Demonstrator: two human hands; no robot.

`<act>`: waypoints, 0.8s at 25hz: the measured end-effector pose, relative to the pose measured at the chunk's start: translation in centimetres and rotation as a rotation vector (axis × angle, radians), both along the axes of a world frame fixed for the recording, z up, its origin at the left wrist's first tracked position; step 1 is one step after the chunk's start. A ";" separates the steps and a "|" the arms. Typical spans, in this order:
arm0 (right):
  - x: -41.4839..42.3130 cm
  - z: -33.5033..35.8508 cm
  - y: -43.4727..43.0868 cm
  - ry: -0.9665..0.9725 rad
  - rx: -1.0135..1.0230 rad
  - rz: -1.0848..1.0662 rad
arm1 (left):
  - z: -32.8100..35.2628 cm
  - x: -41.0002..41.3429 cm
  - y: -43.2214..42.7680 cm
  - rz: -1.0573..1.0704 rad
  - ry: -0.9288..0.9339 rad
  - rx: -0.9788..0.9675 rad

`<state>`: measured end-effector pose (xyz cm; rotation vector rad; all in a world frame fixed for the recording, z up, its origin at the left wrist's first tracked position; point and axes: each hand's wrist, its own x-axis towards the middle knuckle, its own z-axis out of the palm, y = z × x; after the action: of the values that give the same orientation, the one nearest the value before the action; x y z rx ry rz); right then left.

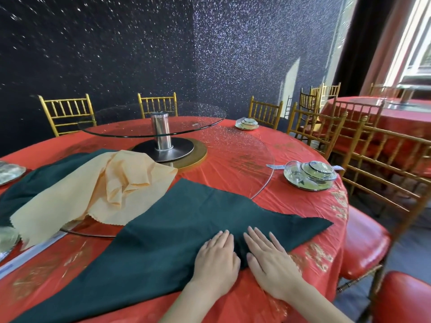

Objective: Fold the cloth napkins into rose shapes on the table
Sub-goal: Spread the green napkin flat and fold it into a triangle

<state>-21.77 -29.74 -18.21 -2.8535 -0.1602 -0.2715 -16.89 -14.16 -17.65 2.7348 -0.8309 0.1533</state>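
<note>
Green cloth under both palms: my left hand [217, 259] and right hand [270, 259] press flat, fingers straight, gripping nothing, on the dark green napkin [186, 217]. It lies just before the glass turntable [198, 117], its long edge running near-left to far-right and its peak pointing at the turntable.

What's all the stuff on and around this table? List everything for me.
green napkin: one, dark green, spread flat at the near edge.
peach napkin: one, peach, rumpled, left of centre.
second green napkin: one, dark green, far left, partly under the peach napkin.
glass turntable: one, clear, raised at table centre.
metal post: one, silver, holding the glass turntable up.
glass disc: one, clear, lying flat on the tablecloth.
dish sets: two plainly seen, glass and white, right side; others cut off at left.
tablecloth: one, red with gold print.
chairs: several, gold frames, around the table.
left hand: flat on the green napkin.
right hand: flat on the green napkin, beside the left hand.
</note>
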 end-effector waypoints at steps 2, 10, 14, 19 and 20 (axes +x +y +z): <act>0.0 0.1 0.2 0.031 -0.036 -0.022 | -0.2 0.0 0.1 0.013 0.000 0.000; 0.4 1.0 -2.4 0.148 -0.101 -0.185 | 0.0 -0.4 -0.2 0.001 0.051 0.113; 0.8 1.2 -4.6 0.211 -0.147 -0.245 | 1.3 0.2 -1.8 0.044 0.099 0.200; 0.7 0.6 -4.5 0.176 -0.139 -0.228 | 1.0 0.5 -4.7 -0.080 0.131 0.180; 0.7 0.7 -4.5 0.175 -0.131 -0.227 | 0.6 0.6 -4.7 -0.089 0.123 0.178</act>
<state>-21.06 -34.20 -17.49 -3.0088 0.1878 -0.0553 -16.31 -18.90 -17.07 2.8289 -0.9715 -0.1112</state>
